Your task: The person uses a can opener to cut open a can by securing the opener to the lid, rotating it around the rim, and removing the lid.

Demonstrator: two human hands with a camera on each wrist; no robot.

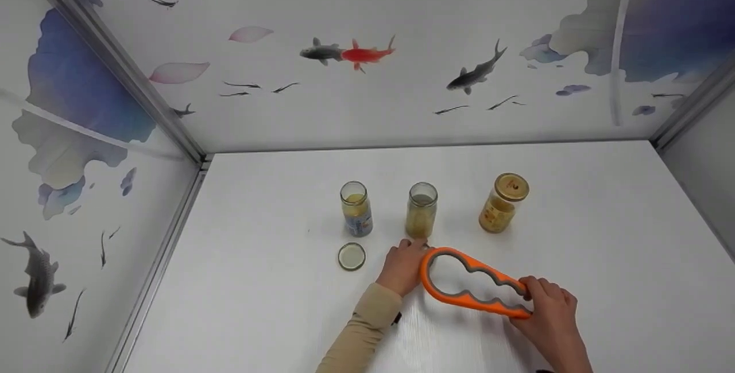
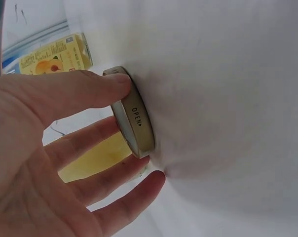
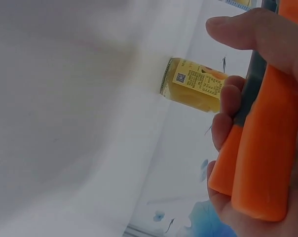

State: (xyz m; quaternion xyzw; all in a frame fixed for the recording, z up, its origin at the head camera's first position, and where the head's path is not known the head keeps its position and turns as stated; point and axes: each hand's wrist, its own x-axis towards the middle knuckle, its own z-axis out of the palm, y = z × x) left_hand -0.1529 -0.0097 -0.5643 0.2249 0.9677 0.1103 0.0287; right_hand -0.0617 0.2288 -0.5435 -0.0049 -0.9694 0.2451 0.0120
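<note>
My left hand (image 1: 405, 267) pinches a jar lid (image 2: 138, 118) marked "OPEN" between thumb and fingers, down at the tabletop. In the head view that hand mostly hides the lid. Just beyond it stands an uncapped glass jar (image 1: 421, 218) with pale yellow contents. My right hand (image 1: 552, 313) grips an orange jar opener (image 1: 476, 304) with grey scalloped inner edges by its handle ends. The opener's round loop points left, close to my left hand, and encircles nothing.
Another uncapped jar (image 1: 357, 215) stands to the left, with a loose lid (image 1: 351, 256) lying in front of it. Over to the right, a jar (image 1: 498, 212) wears its gold lid (image 1: 511, 187). Printed panels (image 1: 373, 115) border the white table (image 1: 258, 281) at the back and sides.
</note>
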